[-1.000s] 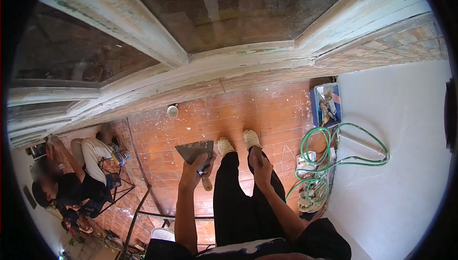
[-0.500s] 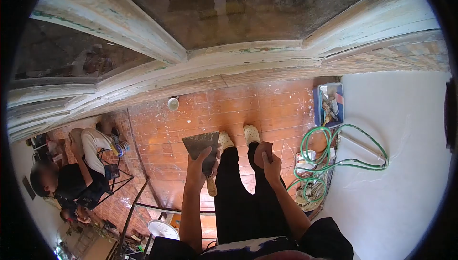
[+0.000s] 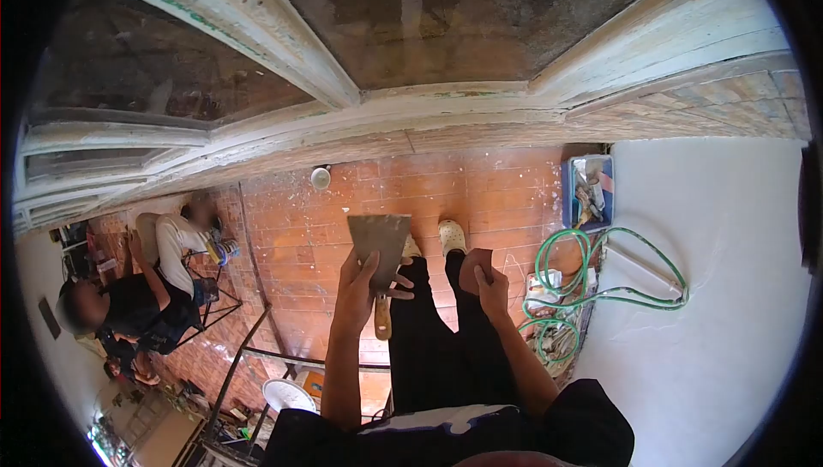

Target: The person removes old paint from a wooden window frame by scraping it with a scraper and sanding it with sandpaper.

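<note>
My left hand (image 3: 358, 280) grips a putty knife (image 3: 380, 240) by its blade, with the thumb on the near face and the other fingers behind it and spread at the side. The broad grey blade points away from me, and the wooden handle hangs toward me. In my right hand (image 3: 492, 292) is a folded piece of reddish-brown sandpaper (image 3: 474, 265), pinched between thumb and fingers. Both hands are in front of my legs, apart from each other. Beyond them runs a window frame (image 3: 437, 102) with worn white paint and greenish patches.
A white cup (image 3: 321, 178) stands on the speckled tiled floor (image 3: 291, 253). At right are a blue bin (image 3: 589, 192) of tools and a green hose (image 3: 549, 253) by the white wall. A person (image 3: 137, 313) sits at left. A round white surface (image 3: 289, 396) is at lower left.
The putty knife has turned more upright, its blade now facing me, and my left-hand fingers have spread. My right hand keeps its hold on the sandpaper. The view has shifted slightly.
</note>
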Action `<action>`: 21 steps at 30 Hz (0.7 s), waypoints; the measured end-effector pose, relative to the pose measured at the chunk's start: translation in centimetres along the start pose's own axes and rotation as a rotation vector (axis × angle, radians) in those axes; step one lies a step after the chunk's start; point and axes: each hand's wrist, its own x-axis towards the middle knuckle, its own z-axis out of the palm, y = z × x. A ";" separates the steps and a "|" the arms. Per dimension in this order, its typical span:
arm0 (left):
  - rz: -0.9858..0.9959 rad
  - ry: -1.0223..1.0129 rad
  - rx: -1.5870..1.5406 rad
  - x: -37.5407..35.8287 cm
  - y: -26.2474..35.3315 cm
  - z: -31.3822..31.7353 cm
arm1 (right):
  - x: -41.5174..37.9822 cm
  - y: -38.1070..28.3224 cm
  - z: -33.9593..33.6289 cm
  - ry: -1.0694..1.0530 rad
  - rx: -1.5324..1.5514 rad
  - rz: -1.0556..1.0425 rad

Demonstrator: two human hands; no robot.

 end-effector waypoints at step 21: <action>0.579 0.090 1.474 12.4 8.5 13.4 | 3.7 -0.1 -3.5 -0.050 0.003 0.096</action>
